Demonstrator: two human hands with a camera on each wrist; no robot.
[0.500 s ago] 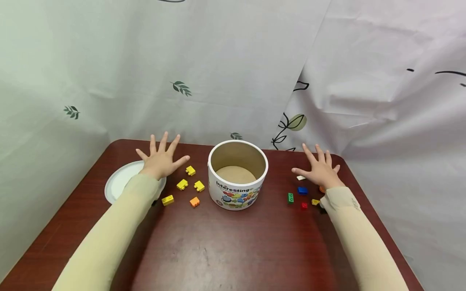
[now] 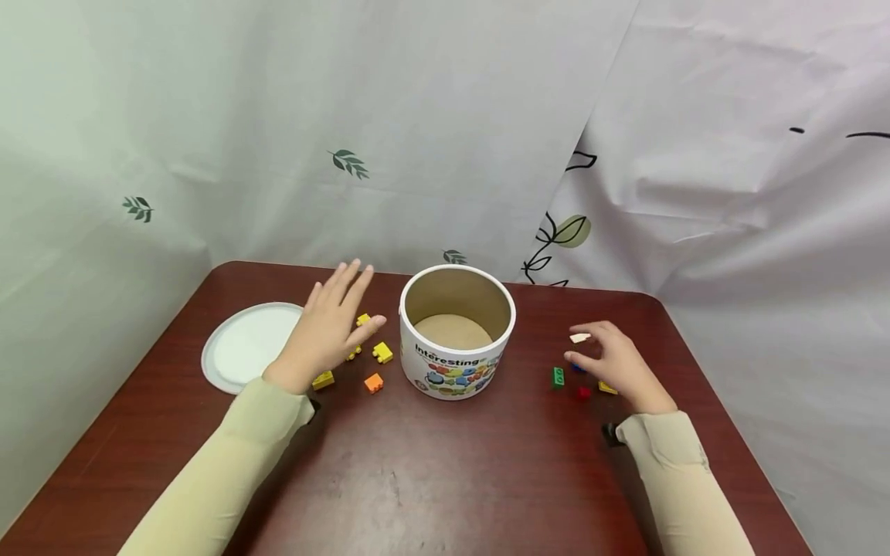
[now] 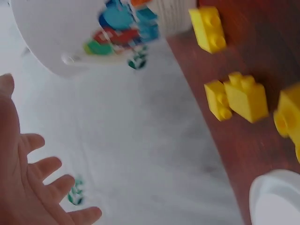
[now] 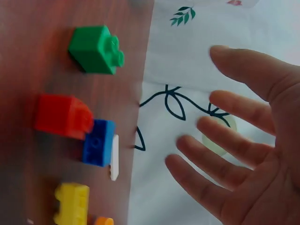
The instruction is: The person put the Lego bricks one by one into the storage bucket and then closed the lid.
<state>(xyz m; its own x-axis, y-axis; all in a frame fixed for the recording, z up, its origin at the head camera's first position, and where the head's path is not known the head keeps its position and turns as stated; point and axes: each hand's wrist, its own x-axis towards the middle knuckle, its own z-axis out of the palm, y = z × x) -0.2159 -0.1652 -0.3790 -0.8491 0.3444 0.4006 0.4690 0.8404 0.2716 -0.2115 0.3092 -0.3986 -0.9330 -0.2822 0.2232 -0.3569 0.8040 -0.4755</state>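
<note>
My left hand (image 2: 327, 332) hovers over several yellow toy bricks (image 2: 382, 353), fingers extended and thumb apart, holding nothing. An orange brick (image 2: 374, 383) lies to its right. Over the other group, my right hand (image 2: 619, 363) has its fingers slightly bent and its palm bare in the right wrist view. Beneath and around it are a green brick (image 2: 558, 377), a red brick (image 4: 63, 115), a blue brick (image 4: 99, 143), a yellow brick (image 4: 73, 204) and a flat white piece (image 2: 580, 337). An orange piece (image 4: 104, 221) shows only partly at that view's bottom edge.
Between the two groups stands a round white bucket (image 2: 455, 378), open at the top, with printed shapes on its side. A white round lid (image 2: 243, 347) lies on the left of the dark red table (image 2: 445, 479). Behind hangs a patterned white cloth (image 2: 445, 139).
My left hand has shifted right, off the lid and over the yellow bricks. My right hand has drawn nearer, its spread fingers now closer together and bent toward the bricks.
</note>
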